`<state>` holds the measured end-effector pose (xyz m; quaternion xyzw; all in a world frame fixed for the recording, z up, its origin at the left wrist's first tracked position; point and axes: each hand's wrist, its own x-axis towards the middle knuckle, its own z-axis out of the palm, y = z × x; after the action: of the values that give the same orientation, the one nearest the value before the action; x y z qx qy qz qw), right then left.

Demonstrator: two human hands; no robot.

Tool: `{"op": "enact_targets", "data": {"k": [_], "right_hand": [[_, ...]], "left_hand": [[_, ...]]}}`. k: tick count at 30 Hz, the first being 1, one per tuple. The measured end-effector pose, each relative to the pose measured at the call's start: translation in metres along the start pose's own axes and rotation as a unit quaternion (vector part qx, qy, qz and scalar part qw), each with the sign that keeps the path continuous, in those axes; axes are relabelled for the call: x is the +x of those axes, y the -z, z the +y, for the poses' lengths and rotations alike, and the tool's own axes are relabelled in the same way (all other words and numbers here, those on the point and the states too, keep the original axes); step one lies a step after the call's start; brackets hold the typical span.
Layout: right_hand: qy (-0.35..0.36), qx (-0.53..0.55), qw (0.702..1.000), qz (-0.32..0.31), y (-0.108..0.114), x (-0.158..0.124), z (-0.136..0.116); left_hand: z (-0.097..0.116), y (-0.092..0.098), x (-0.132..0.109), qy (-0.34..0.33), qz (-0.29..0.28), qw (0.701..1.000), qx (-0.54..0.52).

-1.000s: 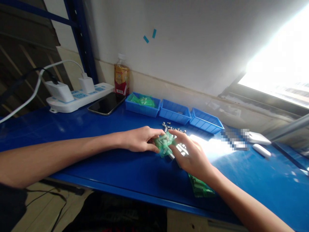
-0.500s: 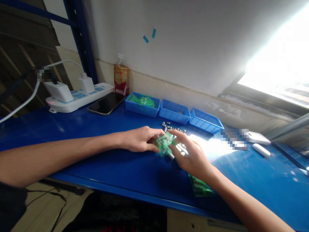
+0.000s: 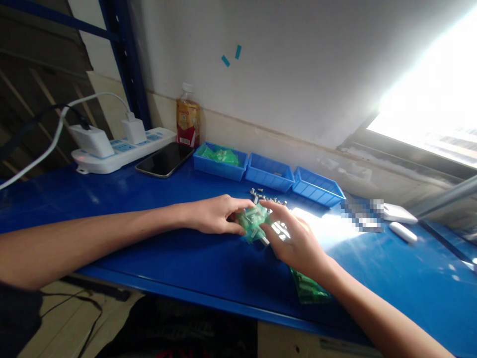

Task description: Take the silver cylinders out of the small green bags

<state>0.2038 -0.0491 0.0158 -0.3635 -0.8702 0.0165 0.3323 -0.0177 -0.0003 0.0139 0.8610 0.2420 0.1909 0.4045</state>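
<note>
Between my two hands is a green see-through plastic bag [image 3: 255, 222] with small metal parts in it, just above or on the blue tabletop. My left hand [image 3: 218, 215] grips its left side, thumb below and fingers above. On the right side, my right hand [image 3: 296, 238] holds the bag with thumb and fingers curved round it. Loose metal screws [image 3: 266, 197] lie behind the bag, and more shiny metal pieces [image 3: 280, 229] show under my right hand. Another green bag [image 3: 311, 288] lies partly hidden beneath my right forearm.
Three blue bins stand along the wall: the left bin [image 3: 219, 169] holds green bags, then the middle bin [image 3: 269, 175] and right bin [image 3: 318, 187]. A phone [image 3: 164, 160], power strip [image 3: 102, 162] and drink bottle [image 3: 187, 119] are at back left. A white object [image 3: 403, 232] lies right.
</note>
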Motion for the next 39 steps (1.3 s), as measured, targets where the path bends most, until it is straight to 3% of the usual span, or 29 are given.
{"op": "enact_targets", "data": {"k": [14,18,25,39], "right_hand": [[0.002,0.001,1.0,-0.001,0.0019,0.0005,0.0002],[0.003,0.001,1.0,-0.001,0.0013,0.0004,-0.0001],[0.006,0.001,1.0,0.003,0.0012,0.0,-0.0005],[0.016,-0.005,1.0,0.003,0.0011,0.001,-0.0006]], "left_hand": [[0.0,0.0002,-0.0014,-0.015,0.009,0.999,-0.046],[0.0003,0.0,-0.0017,-0.01,-0.02,0.998,-0.057],[-0.0001,-0.0027,-0.0012,-0.013,-0.004,1.0,0.02],[-0.0003,-0.0022,-0.0006,-0.017,-0.004,1.0,0.019]]}}
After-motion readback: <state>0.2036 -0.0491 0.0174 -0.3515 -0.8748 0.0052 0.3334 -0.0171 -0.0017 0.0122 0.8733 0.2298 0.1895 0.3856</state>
